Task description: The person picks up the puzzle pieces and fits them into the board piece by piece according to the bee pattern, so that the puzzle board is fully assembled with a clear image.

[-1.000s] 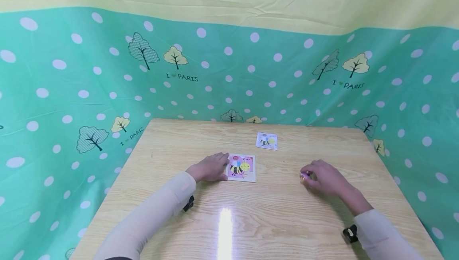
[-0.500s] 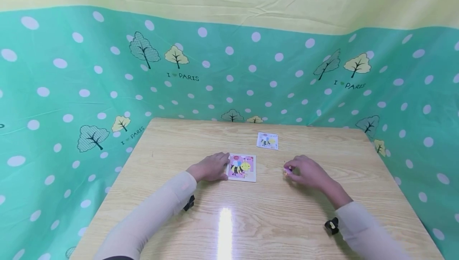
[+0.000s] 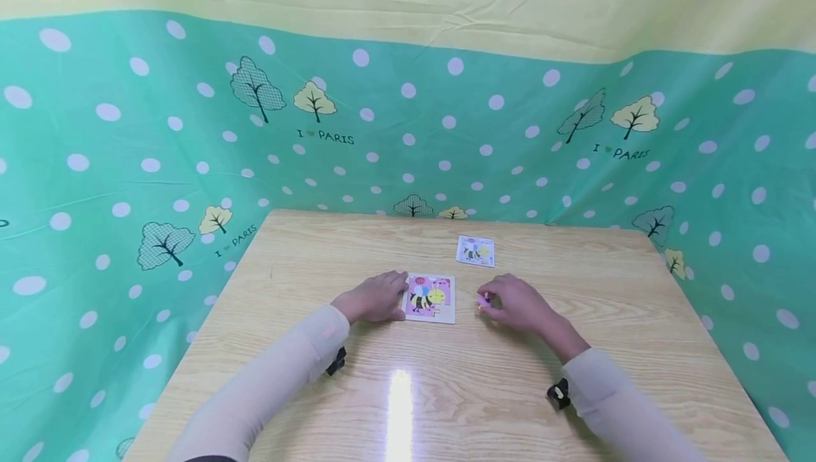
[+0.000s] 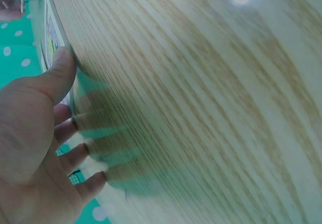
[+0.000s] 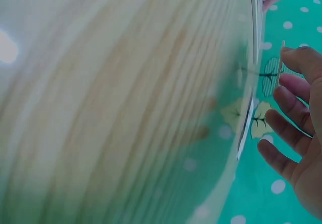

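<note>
A square jigsaw puzzle [image 3: 430,299] with a white frame and a bee picture lies flat on the table. My left hand [image 3: 377,297] holds it along its left side; in the left wrist view the thumb [image 4: 61,73] rests on the frame's edge, with the other fingers spread beyond. Just right of the puzzle, my right hand [image 3: 518,302] pinches a small pinkish puzzle piece [image 3: 481,302] between thumb and fingers. The right wrist view shows this thin piece [image 5: 280,65] edge-on, raised off the table, the remaining fingers loosely bent.
Behind the puzzle lies a smaller card [image 3: 474,251] with the same bee picture. The wooden table [image 3: 484,384] ends at a green dotted curtain [image 3: 446,143] at the back and sides. Light glares off the tabletop near the front.
My right hand has moved left across the table with the puzzle piece, coming close to the puzzle's right side. The left hand and the puzzle have stayed put.
</note>
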Demonstrator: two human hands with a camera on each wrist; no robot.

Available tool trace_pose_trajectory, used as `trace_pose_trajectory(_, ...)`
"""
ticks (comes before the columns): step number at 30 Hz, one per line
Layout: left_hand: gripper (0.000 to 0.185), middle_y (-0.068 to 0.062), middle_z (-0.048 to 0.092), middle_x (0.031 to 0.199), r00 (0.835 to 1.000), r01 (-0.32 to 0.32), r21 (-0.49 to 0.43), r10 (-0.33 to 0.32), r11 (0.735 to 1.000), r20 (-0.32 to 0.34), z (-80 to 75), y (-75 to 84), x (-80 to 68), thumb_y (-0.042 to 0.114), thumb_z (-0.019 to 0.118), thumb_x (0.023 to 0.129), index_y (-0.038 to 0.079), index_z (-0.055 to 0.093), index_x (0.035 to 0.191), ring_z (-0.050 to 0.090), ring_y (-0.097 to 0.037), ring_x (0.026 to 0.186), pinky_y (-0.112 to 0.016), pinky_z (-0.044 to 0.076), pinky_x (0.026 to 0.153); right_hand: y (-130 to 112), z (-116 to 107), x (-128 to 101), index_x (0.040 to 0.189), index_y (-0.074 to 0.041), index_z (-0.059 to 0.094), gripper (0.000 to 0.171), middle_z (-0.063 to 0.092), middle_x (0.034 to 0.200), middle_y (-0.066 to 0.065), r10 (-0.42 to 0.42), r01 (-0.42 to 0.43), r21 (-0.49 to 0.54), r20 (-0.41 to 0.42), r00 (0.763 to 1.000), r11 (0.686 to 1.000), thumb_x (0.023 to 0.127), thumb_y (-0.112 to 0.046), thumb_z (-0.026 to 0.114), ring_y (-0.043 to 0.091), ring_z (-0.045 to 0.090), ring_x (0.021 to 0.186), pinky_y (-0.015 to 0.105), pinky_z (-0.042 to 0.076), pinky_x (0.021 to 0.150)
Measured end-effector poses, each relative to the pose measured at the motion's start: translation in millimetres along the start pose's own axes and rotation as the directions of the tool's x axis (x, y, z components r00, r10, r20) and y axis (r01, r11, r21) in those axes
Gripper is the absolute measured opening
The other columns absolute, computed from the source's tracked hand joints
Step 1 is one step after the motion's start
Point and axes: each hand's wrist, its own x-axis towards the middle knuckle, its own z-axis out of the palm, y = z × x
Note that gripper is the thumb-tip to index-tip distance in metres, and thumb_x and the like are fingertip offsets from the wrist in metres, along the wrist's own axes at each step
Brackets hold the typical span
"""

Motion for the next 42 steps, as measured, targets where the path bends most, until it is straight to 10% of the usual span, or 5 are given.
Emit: trace_pose_trajectory(42, 0.078, -0.018, 0.033, 0.165, 1.000, 0.003, 0.003, -0.003, 1.000, -0.001, 1.8, -0.5, 1.7, 0.056, 0.063, 0.095, 0.006, 0.044, 0.152, 0.035, -0.035, 0.152, -0.046, 0.031, 0.128, -58, 32, 47, 0.106, -0.022, 0.077, 0.019, 0.070, 0.099, -0.005, -0.094, 0.107, -0.088, 0.141, 0.986, 0.990, 0.092, -0.035, 0.073, 0.013, 0.057, 0.090, 0.031, 0.052, 0.083)
